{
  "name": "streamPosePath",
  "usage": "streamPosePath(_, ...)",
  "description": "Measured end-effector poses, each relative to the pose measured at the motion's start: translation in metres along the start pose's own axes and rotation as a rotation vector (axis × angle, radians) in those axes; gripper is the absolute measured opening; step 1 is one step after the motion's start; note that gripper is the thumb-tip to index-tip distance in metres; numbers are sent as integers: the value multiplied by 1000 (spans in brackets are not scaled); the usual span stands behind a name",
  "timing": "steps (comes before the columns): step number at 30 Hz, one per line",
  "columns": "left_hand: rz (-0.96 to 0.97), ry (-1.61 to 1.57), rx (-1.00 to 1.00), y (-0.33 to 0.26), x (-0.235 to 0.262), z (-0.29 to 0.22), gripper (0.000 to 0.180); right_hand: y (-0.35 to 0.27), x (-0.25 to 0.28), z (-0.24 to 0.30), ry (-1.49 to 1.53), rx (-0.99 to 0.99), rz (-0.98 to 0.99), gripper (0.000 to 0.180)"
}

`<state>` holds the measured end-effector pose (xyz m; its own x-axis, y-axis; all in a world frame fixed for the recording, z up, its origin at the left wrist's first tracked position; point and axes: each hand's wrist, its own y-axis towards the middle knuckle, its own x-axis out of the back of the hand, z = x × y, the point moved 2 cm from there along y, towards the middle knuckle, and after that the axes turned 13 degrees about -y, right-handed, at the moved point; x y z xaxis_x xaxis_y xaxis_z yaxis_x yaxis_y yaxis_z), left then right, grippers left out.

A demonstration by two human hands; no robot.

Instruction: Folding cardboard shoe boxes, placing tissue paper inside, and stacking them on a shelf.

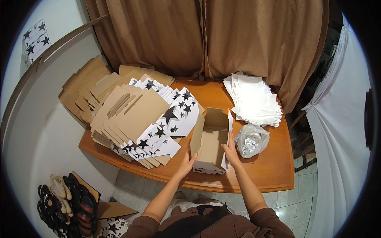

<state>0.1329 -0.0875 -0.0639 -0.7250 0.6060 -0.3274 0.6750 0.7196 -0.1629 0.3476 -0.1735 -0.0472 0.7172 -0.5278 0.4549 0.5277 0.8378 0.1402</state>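
Observation:
An open-topped cardboard box (210,146), plain brown inside with star-printed white outside, stands near the front edge of the wooden table. My left hand (186,162) grips its left side near the front corner. On the opposite side my right hand (231,150) holds the right wall, thumb over the top edge. To the left lies a large pile of flat die-cut cardboard blanks (137,111), some brown side up, others showing white with black stars. Just right of the box sits a clear plastic bag (253,141) with silvery contents that I cannot make out.
A stack of white paper sheets (254,99) lies at the back right of the table (270,170). Brown curtains (258,35) hang behind it. At the lower left, several sandals (63,198) sit beside a cardboard piece on the tiled floor. A white cloth (337,131) hangs at right.

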Motion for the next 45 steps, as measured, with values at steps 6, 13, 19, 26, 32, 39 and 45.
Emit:
streamPosePath(6,-165,629,-961,-14,-56,-151,62,-6,-2,9,-303,-30,-30,80)
streamPosePath(13,268,1198,-679,28,-108,-104,42,-3,-8,10,-375,10,-27,80)
streamPosePath(19,243,1646,-61,31,-62,-75,101,-3,10,0,-252,13,-66,76)
streamPosePath(26,452,1586,218,15,-46,-55,122,-4,-1,2,-217,10,-64,77)
streamPosePath(32,291,1554,4,29,-30,-34,111,-8,-20,22,-526,-25,-74,79)
streamPosePath(39,205,1737,-197,98,-35,-31,92,-10,-23,27,-689,-35,-113,80)
streamPosePath(45,205,1814,-339,161,-52,-37,90,-13,-21,27,-711,-29,-123,76)
